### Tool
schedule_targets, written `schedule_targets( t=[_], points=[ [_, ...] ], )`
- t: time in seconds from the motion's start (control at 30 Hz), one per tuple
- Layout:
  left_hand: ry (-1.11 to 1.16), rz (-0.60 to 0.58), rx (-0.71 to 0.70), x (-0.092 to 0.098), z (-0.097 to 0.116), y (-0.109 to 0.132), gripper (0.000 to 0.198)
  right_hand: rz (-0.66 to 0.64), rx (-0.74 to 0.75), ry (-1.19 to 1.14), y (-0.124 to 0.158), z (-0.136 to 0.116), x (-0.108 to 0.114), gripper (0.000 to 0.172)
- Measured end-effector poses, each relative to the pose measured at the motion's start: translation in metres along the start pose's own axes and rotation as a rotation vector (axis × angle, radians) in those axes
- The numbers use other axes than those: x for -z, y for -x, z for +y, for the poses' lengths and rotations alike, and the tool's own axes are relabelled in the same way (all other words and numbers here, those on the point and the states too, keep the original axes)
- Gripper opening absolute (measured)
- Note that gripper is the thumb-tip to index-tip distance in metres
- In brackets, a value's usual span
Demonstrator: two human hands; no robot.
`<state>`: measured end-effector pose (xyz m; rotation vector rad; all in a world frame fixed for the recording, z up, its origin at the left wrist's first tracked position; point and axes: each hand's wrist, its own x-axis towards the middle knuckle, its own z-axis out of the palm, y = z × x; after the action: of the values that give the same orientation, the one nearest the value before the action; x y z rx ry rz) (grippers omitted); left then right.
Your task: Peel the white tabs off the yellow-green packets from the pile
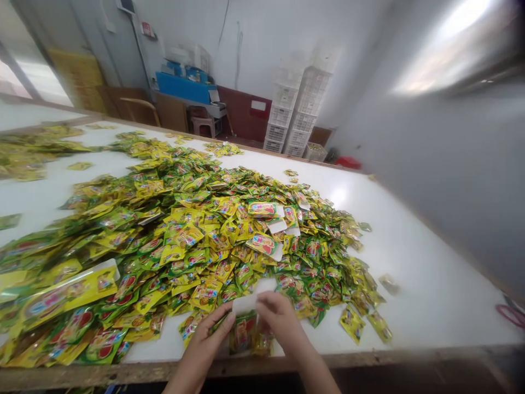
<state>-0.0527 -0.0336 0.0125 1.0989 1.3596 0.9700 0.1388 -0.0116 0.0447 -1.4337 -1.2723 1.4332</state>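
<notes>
- L hand (209, 331) & R hand (282, 318): both gripping white card (245, 304), prob. mid-step.
- Farther off: boxes (262, 209), flaps (277, 225) out, prob. unfinished.
- Pkts (217, 241) on bench (404, 241) mostly loose; lots left.

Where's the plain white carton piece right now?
In the head view, the white carton piece is low and just left of centre, between the left hand and right hand, at the near side of the packet pile.

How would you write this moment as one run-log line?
left hand: holding white piece | right hand: at its right end | beyond: heap of packets, printed boxes on top | surface: white table
</notes>
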Motion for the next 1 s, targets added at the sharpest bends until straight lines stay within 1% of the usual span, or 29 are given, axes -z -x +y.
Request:
schedule_targets(
  t=[0.03,0.07,0.13,0.17,0.2,0.23,0.27,0.3,0.37,0.4,0.43,0.47,0.5,0.57,0.6,0.63,0.7,0.77,0.83,0.9,1.0],
  points=[
    [-0.058,0.026,-0.050,0.003,0.002,-0.004,0.046,-0.042,-0.057,-0.043,-0.001,0.004,-0.001,0.031],
    [-0.137,0.072,-0.126,0.007,0.003,-0.008,0.050,-0.063,-0.084,-0.076,-0.002,0.007,-0.001,0.031],
    [-0.304,0.184,-0.315,0.014,0.006,-0.016,0.055,-0.057,-0.087,-0.135,-0.002,0.009,0.000,0.031],
    [-0.368,0.229,-0.398,0.017,0.007,-0.019,0.050,-0.050,-0.090,-0.163,-0.001,0.008,0.001,0.031],
    [-0.400,0.235,-0.451,0.017,0.008,-0.021,0.041,-0.050,-0.099,-0.190,0.000,0.007,0.002,0.031],
    [-0.392,0.196,-0.468,0.016,0.009,-0.022,0.030,-0.054,-0.111,-0.216,0.001,0.006,0.004,0.031],
    [-0.343,0.129,-0.439,0.014,0.011,-0.022,0.023,-0.058,-0.124,-0.240,0.003,0.006,0.005,0.029],
    [-0.262,0.049,-0.364,0.009,0.013,-0.020,0.021,-0.060,-0.138,-0.261,0.004,0.005,0.006,0.028],
    [-0.067,-0.111,-0.147,-0.002,0.017,-0.015,0.021,-0.053,-0.164,-0.279,0.007,0.004,0.005,0.024],
    [0.018,-0.168,-0.049,-0.007,0.019,-0.012,0.020,-0.039,-0.165,-0.268,0.008,0.003,0.004,0.021],
    [0.080,-0.200,0.023,-0.012,0.022,-0.011,0.017,-0.017,-0.134,-0.236,0.009,0.001,0.002,0.017],
    [0.120,-0.207,0.063,-0.016,0.024,-0.009,0.016,0.011,-0.069,-0.185,0.010,-0.001,0.001,0.013],
    [0.145,-0.191,0.074,-0.018,0.025,-0.009,0.015,0.038,0.023,-0.125,0.011,-0.004,0.000,0.012],
    [0.162,-0.115,0.058,-0.018,0.025,-0.010,0.020,0.063,0.208,-0.025,0.011,-0.010,-0.001,0.016],
    [0.157,-0.076,0.044,-0.016,0.024,-0.011,0.024,0.056,0.263,0.005,0.010,-0.012,-0.001,0.018],
    [0.144,-0.048,0.024,-0.015,0.022,-0.012,0.026,0.044,0.279,0.016,0.009,-0.013,0.000,0.018],
    [0.097,-0.026,-0.031,-0.012,0.016,-0.014,0.028,0.042,0.243,0.007,0.006,-0.013,0.000,0.017],
    [0.039,-0.014,-0.092,-0.010,0.009,-0.016,0.027,0.087,0.196,-0.003,0.003,-0.009,0.000,0.016],
    [-0.010,0.002,-0.133,-0.011,0.004,-0.019,0.027,0.125,0.144,-0.017,0.001,-0.004,-0.002,0.015],
    [-0.070,0.017,-0.186,-0.013,0.002,-0.021,0.025,0.132,0.101,-0.057,-0.001,0.000,-0.004,0.014],
    [-0.147,-0.029,-0.344,-0.013,0.005,-0.023,0.018,0.122,0.089,-0.139,0.000,0.005,-0.005,0.014]
  ],
)
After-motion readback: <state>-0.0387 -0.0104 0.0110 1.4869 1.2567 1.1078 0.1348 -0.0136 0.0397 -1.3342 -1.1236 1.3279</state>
